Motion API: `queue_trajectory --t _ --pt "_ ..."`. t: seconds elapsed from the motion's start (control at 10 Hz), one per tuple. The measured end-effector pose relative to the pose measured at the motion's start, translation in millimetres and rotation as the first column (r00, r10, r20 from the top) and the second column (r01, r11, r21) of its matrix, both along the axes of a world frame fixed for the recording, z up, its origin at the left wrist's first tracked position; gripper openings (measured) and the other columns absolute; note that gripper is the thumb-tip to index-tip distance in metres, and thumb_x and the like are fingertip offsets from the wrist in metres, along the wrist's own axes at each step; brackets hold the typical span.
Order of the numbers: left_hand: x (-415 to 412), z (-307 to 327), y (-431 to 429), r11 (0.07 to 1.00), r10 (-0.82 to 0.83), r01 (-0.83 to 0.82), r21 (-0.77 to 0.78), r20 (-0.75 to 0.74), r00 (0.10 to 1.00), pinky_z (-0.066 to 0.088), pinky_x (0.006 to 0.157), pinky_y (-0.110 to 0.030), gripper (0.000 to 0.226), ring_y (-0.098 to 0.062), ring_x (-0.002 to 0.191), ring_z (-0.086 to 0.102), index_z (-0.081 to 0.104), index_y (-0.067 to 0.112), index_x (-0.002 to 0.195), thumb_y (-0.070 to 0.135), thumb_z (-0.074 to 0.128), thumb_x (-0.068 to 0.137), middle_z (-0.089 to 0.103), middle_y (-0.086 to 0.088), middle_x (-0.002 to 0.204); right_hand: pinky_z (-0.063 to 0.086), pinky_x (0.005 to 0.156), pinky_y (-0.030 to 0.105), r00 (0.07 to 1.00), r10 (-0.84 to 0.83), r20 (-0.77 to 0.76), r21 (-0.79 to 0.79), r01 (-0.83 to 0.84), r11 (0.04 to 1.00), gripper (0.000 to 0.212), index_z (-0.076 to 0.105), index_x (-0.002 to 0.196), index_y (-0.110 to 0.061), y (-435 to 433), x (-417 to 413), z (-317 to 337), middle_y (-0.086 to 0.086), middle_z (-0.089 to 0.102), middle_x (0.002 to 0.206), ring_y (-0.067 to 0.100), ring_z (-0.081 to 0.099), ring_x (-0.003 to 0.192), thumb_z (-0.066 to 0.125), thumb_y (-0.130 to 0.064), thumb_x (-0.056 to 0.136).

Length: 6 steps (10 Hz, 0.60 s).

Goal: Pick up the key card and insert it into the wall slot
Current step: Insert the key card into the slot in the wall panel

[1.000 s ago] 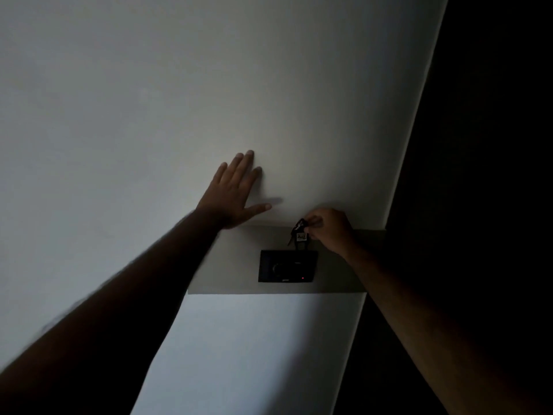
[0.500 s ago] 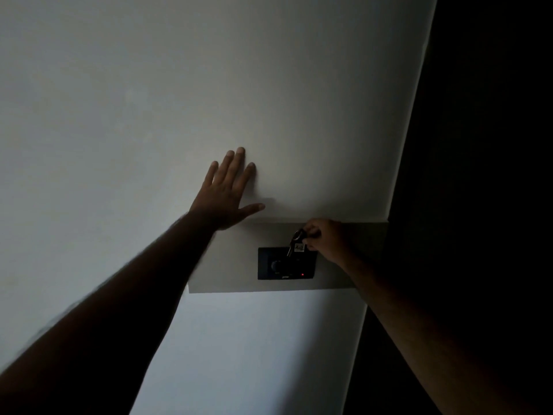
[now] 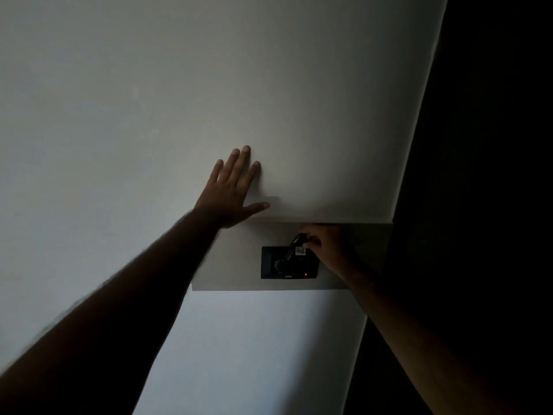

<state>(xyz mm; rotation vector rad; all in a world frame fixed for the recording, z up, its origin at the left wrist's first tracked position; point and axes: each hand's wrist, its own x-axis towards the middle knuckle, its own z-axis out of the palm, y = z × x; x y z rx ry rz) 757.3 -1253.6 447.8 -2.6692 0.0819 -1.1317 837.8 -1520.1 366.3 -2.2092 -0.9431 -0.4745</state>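
Dim room, light falling off toward the right. Pale wall fills most of the view; its right edge runs down into a black, unlit area where nothing can be made out.

Left hand lies flat against the wall, palm down, fingers spread and pointing up, thumb out to the right. It holds nothing. Heel of the hand sits at the upper left corner of a grey rectangular backing panel set into the wall.

On that panel, right of centre, a black switch plate with the wall slot. A round knob-like shape shows on its left half, too dark to identify. A small red indicator light glows near its lower right corner.

Right hand comes in from the lower right, knuckles against the panel just right of the plate's top edge. Its fingers are pinched closed on the key card, of which only a small pale tag-like patch shows, at the plate's upper right. A dark chain or strap hangs from the pinch across the plate face. Whether the card's edge is already inside the slot cannot be told: hand and shadow cover the opening.

Both forearms are bare and reach up from the bottom corners.
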Motion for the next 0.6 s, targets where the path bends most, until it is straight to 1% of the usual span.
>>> queue_trajectory --t 0.1,0.3,0.4,0.5,0.6 --pt "1 -1 1 1.000 -0.007 0.007 -0.002 0.002 1.000 0.015 0.126 -0.057 0.101 -0.031 0.159 -0.005 0.009 0.016 0.162 0.084 0.025 0.089 -0.006 -0.014 0.172 0.057 0.092 0.041 1.000 0.003 0.026 -0.008 -0.002 1.000 0.037 0.071 0.115 -0.010 -1 -1 -2 0.012 0.076 0.104 0.024 0.073 0.095 0.077 -0.006 0.079" --pt "1 -2 1 1.000 0.014 -0.014 0.000 -0.023 1.000 0.013 0.126 -0.057 0.101 -0.031 0.159 -0.008 0.006 0.016 0.163 0.084 0.024 0.089 -0.010 -0.014 0.171 0.056 0.094 0.034 1.000 -0.010 0.026 -0.018 0.010 1.000 0.038 0.068 0.120 -0.007 -2 1 -9 0.015 0.074 0.109 0.026 0.071 0.101 0.073 -0.005 0.083" --pt "0 -1 0 1.000 0.028 -0.028 -0.001 -0.046 0.999 0.009 0.127 -0.056 0.102 -0.030 0.158 -0.012 0.003 0.018 0.163 0.084 0.022 0.088 -0.013 -0.013 0.171 0.054 0.095 0.032 0.997 -0.041 0.071 -0.055 0.045 0.997 0.036 0.069 0.120 -0.012 -7 0 -13 0.013 0.074 0.111 0.027 0.070 0.102 0.072 -0.011 0.085" --pt "-1 1 -1 0.999 0.028 -0.030 -0.028 -0.077 0.997 0.003 0.128 -0.054 0.102 -0.027 0.157 -0.019 -0.003 0.020 0.162 0.085 0.020 0.088 -0.020 -0.010 0.170 0.057 0.089 0.036 0.995 -0.032 0.099 -0.105 0.042 0.994 0.040 0.065 0.126 -0.024 -13 -9 -16 0.007 0.073 0.110 0.021 0.070 0.097 0.070 -0.020 0.087" --pt "-5 3 -4 0.999 0.026 -0.029 -0.035 -0.082 0.996 0.003 0.128 -0.054 0.100 -0.028 0.157 -0.019 -0.004 0.020 0.162 0.083 0.022 0.089 -0.020 -0.011 0.169 0.057 0.088 0.034 0.987 0.023 0.158 -0.145 0.000 0.989 0.049 0.059 0.133 -0.028 -21 -23 13 0.001 0.072 0.114 0.016 0.068 0.100 0.071 -0.030 0.086"
